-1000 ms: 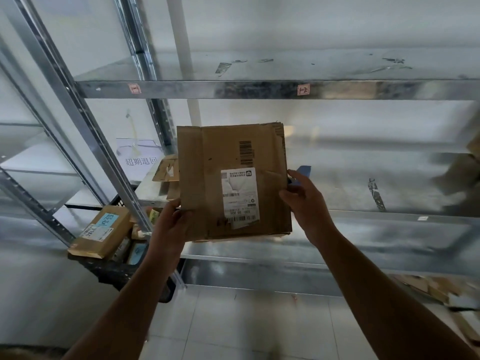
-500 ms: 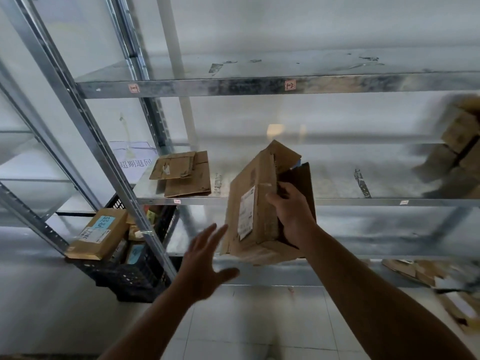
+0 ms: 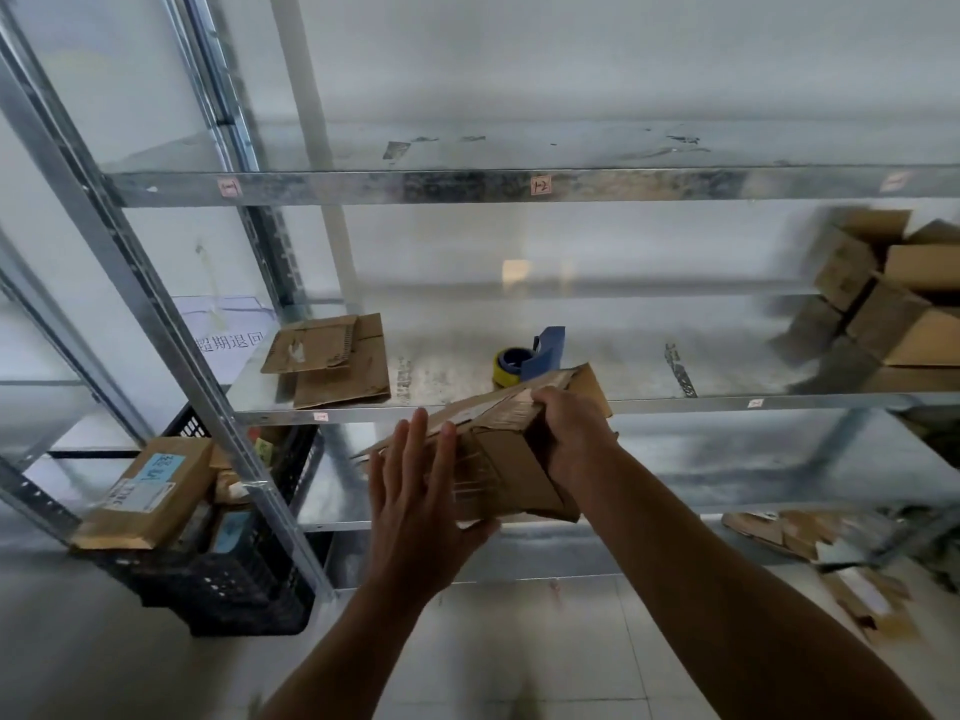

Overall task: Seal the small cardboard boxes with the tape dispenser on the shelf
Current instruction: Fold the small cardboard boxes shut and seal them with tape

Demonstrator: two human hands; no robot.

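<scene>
At the far left a parcel (image 3: 145, 496) lies across a black crate (image 3: 223, 589) on the floor. Flat cardboard (image 3: 332, 361) rests on the left end of the shelf (image 3: 675, 402).

In the middle, the left hand (image 3: 415, 506) has no grip at all. Its fingers are straight and apart, laid flat against the near left side of the box (image 3: 498, 459). The box hangs in the air, tilted, just in front of the shelf edge, and its flaps look loose and crumpled. Behind it the dispenser (image 3: 530, 358) stands on the shelf, partly hidden by the box's top corner. The right hand (image 3: 571, 433) alone carries the box, its grip clamped over the upper right edge.

The main risk is probably a drop: one hand pinching soft, worn cardboard by an edge could tear it or let the tilted box swing and slip before the left hand supports it. Setting the box down blind could also knock the dispenser off or back along the shelf. Flaps that spring up would leave the tape bridging a gap or wrinkling.

At the far right more boxes (image 3: 893, 304) are piled on the shelf, blurred. A wide swing of the right arm might disturb them.
</scene>
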